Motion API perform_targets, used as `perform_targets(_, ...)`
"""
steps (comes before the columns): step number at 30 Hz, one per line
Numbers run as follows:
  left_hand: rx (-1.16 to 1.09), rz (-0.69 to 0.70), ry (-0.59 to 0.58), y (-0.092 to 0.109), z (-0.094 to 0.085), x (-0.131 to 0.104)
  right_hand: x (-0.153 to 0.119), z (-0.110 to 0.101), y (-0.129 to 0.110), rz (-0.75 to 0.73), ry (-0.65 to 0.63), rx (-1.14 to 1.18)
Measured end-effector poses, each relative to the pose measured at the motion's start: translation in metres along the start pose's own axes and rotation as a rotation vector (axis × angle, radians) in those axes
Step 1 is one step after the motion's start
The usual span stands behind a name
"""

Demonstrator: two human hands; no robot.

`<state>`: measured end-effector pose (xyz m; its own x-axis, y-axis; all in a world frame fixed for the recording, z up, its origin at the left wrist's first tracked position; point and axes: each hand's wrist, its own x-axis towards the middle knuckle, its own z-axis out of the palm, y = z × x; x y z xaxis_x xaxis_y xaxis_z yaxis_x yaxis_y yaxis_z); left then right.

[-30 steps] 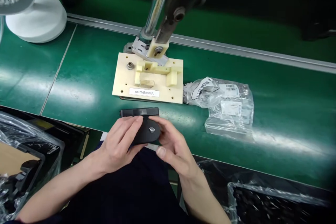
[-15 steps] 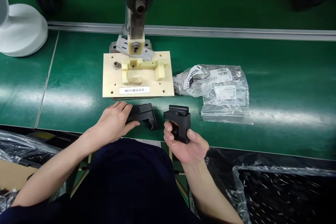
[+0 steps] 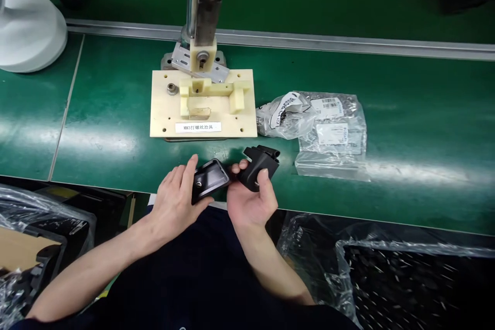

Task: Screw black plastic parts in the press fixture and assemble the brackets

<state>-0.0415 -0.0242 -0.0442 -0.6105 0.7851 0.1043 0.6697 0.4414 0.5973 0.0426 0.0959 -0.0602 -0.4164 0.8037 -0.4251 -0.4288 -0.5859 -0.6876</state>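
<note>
Between the thumb and fingers of my left hand (image 3: 176,196) is a black hollow plastic housing (image 3: 211,179), its open side turned up, with a small round metal spot inside. My right hand (image 3: 251,198) grips a black plastic clamp-like part (image 3: 260,165) that has a ridged top end. The two black parts are close together over the front of the green bench, and right fingertips lie between them; whether the parts touch I cannot tell. Just beyond my hands is a cream fixture plate (image 3: 162,108) with raised blocks and a printed label.
A press column (image 3: 207,20) rises behind the fixture. Clear plastic bags (image 3: 332,134) with labels lie on its right. A white round base (image 3: 33,31) stands at far left. Below the bench edge are a plastic-lined bin (image 3: 406,289) of dark parts and a box (image 3: 27,247) on the left.
My hands have come closer together. The left housing has turned so its hollow side shows, and the right part has tilted and moved left.
</note>
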Motion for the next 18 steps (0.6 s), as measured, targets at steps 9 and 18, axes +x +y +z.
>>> perform_targets(9,-1.053,-0.557,-0.373,0.014,-0.009,-0.015,-0.008,0.037,-0.004,-0.134,0.112,-0.180)
perform_targets(18,-1.645,-0.987,-0.418,0.013,0.009,-0.035,-0.011,0.035,0.003,-0.026,0.076,-0.249)
